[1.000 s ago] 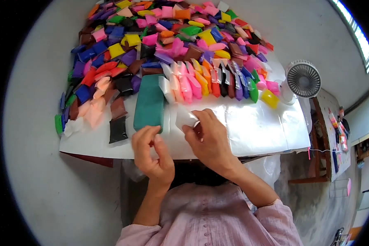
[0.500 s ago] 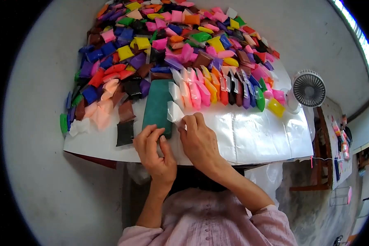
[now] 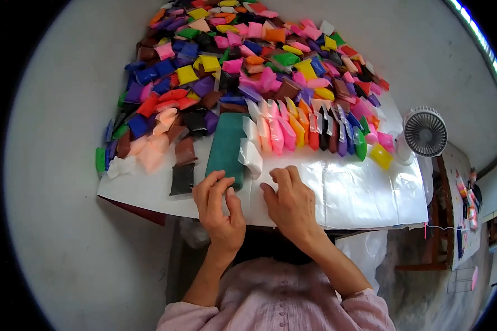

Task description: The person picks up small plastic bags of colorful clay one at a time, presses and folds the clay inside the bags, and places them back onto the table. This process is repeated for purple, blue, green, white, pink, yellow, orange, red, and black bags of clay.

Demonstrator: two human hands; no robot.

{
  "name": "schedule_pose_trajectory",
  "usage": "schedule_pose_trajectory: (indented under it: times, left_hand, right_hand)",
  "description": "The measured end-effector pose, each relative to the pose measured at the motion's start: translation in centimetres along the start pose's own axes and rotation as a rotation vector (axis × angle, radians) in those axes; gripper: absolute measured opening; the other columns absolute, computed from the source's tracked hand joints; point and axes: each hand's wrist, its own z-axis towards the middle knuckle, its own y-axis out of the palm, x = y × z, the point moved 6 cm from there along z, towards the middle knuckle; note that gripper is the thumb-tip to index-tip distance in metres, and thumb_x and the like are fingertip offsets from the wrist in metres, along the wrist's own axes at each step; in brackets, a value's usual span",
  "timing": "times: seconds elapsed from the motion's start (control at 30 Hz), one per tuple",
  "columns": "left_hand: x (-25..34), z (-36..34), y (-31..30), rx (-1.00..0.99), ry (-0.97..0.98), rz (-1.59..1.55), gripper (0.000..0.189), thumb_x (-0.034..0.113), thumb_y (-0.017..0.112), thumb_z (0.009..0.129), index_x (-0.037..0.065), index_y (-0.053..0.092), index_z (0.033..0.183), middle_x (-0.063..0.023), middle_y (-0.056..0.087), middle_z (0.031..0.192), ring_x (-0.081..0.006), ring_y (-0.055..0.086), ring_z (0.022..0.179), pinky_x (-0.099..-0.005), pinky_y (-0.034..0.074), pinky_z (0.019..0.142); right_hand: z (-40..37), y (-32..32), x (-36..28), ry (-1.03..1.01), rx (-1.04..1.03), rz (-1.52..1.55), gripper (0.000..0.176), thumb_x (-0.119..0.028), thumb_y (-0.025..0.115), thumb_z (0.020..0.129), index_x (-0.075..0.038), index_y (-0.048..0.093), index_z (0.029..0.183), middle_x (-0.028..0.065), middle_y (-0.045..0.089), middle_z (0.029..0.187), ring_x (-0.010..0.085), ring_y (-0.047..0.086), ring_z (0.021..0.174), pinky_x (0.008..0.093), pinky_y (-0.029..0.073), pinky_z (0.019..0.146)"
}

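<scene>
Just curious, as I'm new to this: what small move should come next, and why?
Perhaps the right hand should nudge the nearest white packet closer to the row of packets: it lies just in front of the row's left end, and that hand looks empty beside it.

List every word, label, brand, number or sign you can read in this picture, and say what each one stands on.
None can be read.
Heap of coloured packets and row of packets: no readable print.
Teal block: no readable marking.
Fan: any marking is too small to read.
Small items on the side table: too small and blurred to tell.
</scene>
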Motion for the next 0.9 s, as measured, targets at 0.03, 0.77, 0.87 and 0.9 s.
schedule_pose_trajectory:
  times: [0.03,0.77,0.87,0.9]
  left_hand:
    - [0.1,0.1,-0.1,-0.002,0.006,-0.001,0.016,-0.003,0.054,0.087,-0.002,0.062,0.101,-0.0143,0.059,0.112,-0.0284,0.055,0.103,-0.037,0.045,0.089]
    - [-1.8,9.0,-2.1,-0.098,0.033,-0.095,0.01,-0.001,0.058,0.082,0.001,0.062,0.092,-0.0135,0.06,0.089,-0.0313,0.056,0.083,-0.0372,0.045,0.076]
    - [-8.2,12.8,-3.5,-0.104,-0.004,0.291,0.015,0.01,0.059,0.086,0.002,0.064,0.097,-0.015,0.062,0.093,-0.0301,0.058,0.086,-0.0388,0.046,0.075]
    - [-10.1,13.7,-3.4,-0.123,0.047,0.468,0.019,0.015,0.06,0.087,0.002,0.064,0.101,-0.0158,0.063,0.096,-0.0296,0.059,0.086,-0.0395,0.048,0.073]
  right_hand:
    - [-0.4,-0.5,0.2,0.01,-0.013,-0.001,0.022,-0.013,0.068,0.081,-0.005,0.051,0.093,0.0143,0.052,0.089,0.0338,0.061,0.067,0.0425,0.049,0.054]
    - [-3.1,-2.8,2.2,-0.09,0.035,-0.186,0.016,-0.012,0.067,0.083,-0.006,0.051,0.082,0.0109,0.05,0.076,0.0269,0.059,0.06,0.0379,0.046,0.048]
    - [-3.1,-2.9,2.1,-0.09,0.045,-0.181,0.016,-0.012,0.066,0.083,-0.006,0.051,0.081,0.0109,0.05,0.076,0.0268,0.059,0.06,0.0379,0.046,0.048]
    - [-3.1,-2.9,2.1,-0.088,0.047,-0.18,0.016,-0.012,0.066,0.083,-0.006,0.051,0.081,0.0109,0.05,0.076,0.0268,0.059,0.06,0.038,0.047,0.048]
